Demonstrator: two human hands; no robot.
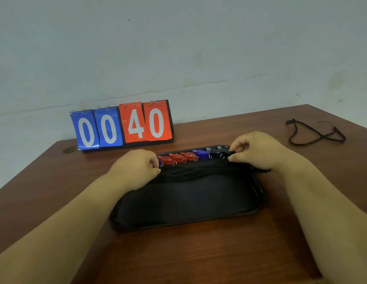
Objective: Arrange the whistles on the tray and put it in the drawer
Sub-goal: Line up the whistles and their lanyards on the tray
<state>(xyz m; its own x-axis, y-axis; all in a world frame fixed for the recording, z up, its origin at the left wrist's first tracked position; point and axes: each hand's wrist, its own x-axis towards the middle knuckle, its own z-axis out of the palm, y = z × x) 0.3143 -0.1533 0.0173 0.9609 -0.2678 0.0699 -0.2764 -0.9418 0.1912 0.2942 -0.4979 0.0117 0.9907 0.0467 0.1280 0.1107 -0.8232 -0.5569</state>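
Whistles (184, 157) line the tray's (258, 193) far edge; left hand (137, 169) hides one, right hand (258, 150) pinches the end whistle; left fingers curled, grip unclear.

kinda dim, flat indoor light, soft faint shadows, mild sheen on the scoreboard (122, 126) cards, black tray (258, 193) detail lost in dark, wide-angle bending at edges, overall soft focus

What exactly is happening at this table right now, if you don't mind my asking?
A person is lining up whistles along the far edge of a black tray on a wooden table. The left hand is at a blue whistle on one end of the row; the right hand is at a black whistle on the other. Three red whistles lie between. A flip scoreboard stands behind.
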